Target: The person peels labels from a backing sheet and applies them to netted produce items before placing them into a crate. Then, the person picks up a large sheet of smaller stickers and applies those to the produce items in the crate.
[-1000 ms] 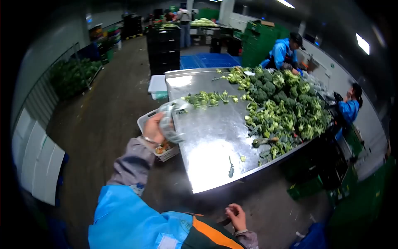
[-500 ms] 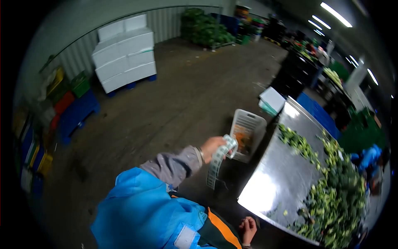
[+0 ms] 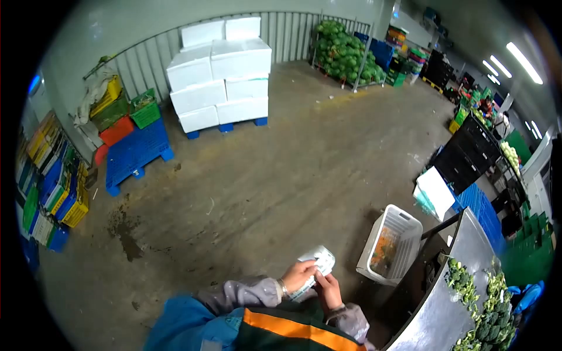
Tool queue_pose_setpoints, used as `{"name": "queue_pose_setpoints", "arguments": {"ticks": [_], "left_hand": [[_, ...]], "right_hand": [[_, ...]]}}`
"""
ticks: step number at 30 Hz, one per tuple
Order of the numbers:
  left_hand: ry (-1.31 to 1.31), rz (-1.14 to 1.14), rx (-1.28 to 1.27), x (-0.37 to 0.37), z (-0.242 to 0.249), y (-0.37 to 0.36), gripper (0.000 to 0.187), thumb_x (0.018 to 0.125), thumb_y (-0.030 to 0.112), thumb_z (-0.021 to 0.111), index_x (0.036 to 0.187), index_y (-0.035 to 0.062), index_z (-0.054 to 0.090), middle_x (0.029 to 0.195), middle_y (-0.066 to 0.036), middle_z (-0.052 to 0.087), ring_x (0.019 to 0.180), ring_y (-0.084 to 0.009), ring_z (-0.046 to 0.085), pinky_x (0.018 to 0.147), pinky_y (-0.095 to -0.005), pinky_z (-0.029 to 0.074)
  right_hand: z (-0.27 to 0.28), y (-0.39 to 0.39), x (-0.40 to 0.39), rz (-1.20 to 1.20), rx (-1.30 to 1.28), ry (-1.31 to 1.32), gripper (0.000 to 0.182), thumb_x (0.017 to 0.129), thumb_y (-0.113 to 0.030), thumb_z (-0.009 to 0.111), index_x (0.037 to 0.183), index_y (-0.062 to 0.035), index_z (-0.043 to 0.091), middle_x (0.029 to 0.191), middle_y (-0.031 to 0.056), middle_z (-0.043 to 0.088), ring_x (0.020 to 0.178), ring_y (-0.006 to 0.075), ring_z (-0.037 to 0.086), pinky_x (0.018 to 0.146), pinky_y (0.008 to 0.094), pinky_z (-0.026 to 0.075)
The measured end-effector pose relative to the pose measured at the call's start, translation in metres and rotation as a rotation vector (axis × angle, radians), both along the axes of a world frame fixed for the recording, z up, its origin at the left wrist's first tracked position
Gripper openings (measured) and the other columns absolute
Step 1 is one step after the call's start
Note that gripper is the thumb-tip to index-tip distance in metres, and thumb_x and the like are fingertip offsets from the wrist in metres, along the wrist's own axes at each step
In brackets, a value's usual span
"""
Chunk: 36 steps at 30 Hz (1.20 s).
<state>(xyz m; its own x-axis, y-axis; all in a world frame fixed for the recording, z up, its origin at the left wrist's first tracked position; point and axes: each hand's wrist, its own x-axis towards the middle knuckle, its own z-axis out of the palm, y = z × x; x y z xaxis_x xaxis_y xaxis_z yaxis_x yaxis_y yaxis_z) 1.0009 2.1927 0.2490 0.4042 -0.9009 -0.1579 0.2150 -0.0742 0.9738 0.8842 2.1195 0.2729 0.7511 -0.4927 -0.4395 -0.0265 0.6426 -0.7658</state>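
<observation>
Near the bottom centre, my left hand (image 3: pixel 298 277) is closed on a roll of printed labels (image 3: pixel 321 259), with its strip running down between the hands. My right hand (image 3: pixel 329 289) meets it from the right, fingers pinched at the strip beside the roll. Both hands are close together in front of the dark apron with an orange band (image 3: pixel 304 330). To their right stands a white crate (image 3: pixel 369 245) with orange scraps inside.
At the lower right is a metal table (image 3: pixel 451 298) bearing broccoli (image 3: pixel 494 324). White boxes (image 3: pixel 243 82) are stacked on a blue pallet. Another blue pallet (image 3: pixel 137 152) and colourful crates (image 3: pixel 73 196) stand left. Green produce (image 3: pixel 345 52) is heaped at the back.
My view has turned left, away from the table. My right hand has come up from beside the table to the label strip. The roll is now between both hands, and the strip no longer hangs freely.
</observation>
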Motion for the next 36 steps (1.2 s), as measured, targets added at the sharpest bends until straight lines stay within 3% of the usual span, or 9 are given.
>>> {"name": "queue_pose_setpoints", "arguments": {"ticks": [2,10,18,21,25,27,29,32,36], "left_hand": [[0.214,0.078,0.004,0.032,0.004,-0.003,0.023,0.094,0.016,0.046,0.108,-0.0012,0.054,0.085,-0.004,0.06,0.072,-0.0096,0.059,0.063,-0.0229,0.048],[0.239,0.2,0.017,0.177,-0.032,-0.078,0.025,0.094,0.016,0.045,0.112,-0.0002,0.049,0.085,-0.007,0.061,0.073,-0.0129,0.061,0.065,-0.024,0.049],[0.295,0.125,0.014,0.346,0.036,-0.215,0.029,0.085,0.006,0.058,0.112,0.0012,0.047,0.083,-0.006,0.06,0.076,-0.0155,0.061,0.065,-0.0294,0.049],[0.305,0.124,-0.025,0.394,0.023,-0.249,0.029,0.084,0.007,0.058,0.11,0.0012,0.048,0.081,-0.007,0.06,0.074,-0.0158,0.061,0.064,-0.0297,0.049],[0.213,0.177,0.135,0.481,0.004,-0.277,0.028,0.084,0.006,0.057,0.11,0.0012,0.048,0.079,-0.007,0.061,0.071,-0.0154,0.06,0.063,-0.0305,0.049],[0.025,0.213,0.176,0.536,-0.018,-0.292,0.029,0.079,0.002,0.058,0.108,0.0017,0.051,0.078,-0.008,0.061,0.066,-0.0148,0.059,0.059,-0.0295,0.049],[-0.012,0.008,0.254,0.601,-0.007,-0.322,0.025,0.078,0.002,0.059,0.103,0.0025,0.054,0.078,-0.007,0.061,0.066,-0.0143,0.059,0.06,-0.0284,0.049],[0.153,-0.222,0.265,0.692,0.017,-0.403,0.026,0.078,0.001,0.058,0.103,0.0024,0.055,0.077,-0.006,0.061,0.067,-0.0145,0.059,0.06,-0.0281,0.049],[-0.089,-0.417,0.126,0.786,0.033,-0.495,0.027,0.078,0.001,0.057,0.105,0.002,0.055,0.077,-0.005,0.06,0.068,-0.0145,0.06,0.059,-0.0275,0.049]], "right_hand": [[-0.009,-0.018,0.038,0.036,-0.039,0.051,0.024,0.089,-0.017,0.056,0.106,0.0,0.057,0.089,0.0024,0.06,0.078,0.0114,0.054,0.071,0.0264,0.044],[-0.054,-0.124,0.219,0.188,-0.067,-0.076,0.021,0.087,-0.012,0.058,0.107,-0.0044,0.057,0.09,0.002,0.061,0.067,0.0088,0.052,0.058,0.0217,0.042],[-0.001,-0.278,0.394,0.244,-0.111,-0.19,0.013,0.086,-0.006,0.058,0.097,-0.0005,0.062,0.09,0.006,0.065,0.079,0.0133,0.059,0.071,0.028,0.048],[-0.015,-0.32,0.442,0.282,-0.1,-0.181,0.013,0.086,-0.006,0.058,0.097,-0.0006,0.062,0.089,0.0059,0.065,0.078,0.0136,0.059,0.07,0.028,0.048],[-0.035,-0.391,0.516,0.618,-0.159,0.132,0.017,0.09,-0.014,0.055,0.094,-0.0006,0.064,0.084,0.0059,0.064,0.072,0.0125,0.059,0.068,0.0261,0.048],[-0.07,-0.429,0.553,0.529,-0.282,-0.012,0.019,0.089,-0.016,0.056,0.095,0.0007,0.064,0.081,0.0042,0.064,0.07,0.0095,0.057,0.065,0.022,0.046],[-0.051,-0.463,0.6,0.403,-0.709,-0.313,0.028,0.081,-0.01,0.065,0.107,-0.0045,0.059,0.102,0.0047,0.06,0.08,0.0119,0.057,0.068,0.0236,0.048],[0.027,-0.526,0.677,0.537,-1.562,-0.336,0.069,0.058,-0.007,0.072,0.122,-0.0158,0.047,0.112,0.0104,0.054,0.111,0.0308,0.045,0.093,0.0395,0.037],[0.057,-0.597,0.777,0.78,-1.599,-0.335,0.066,0.06,-0.017,0.071,0.122,-0.0138,0.049,0.11,0.0113,0.057,0.112,0.0303,0.047,0.09,0.0464,0.033]]}}
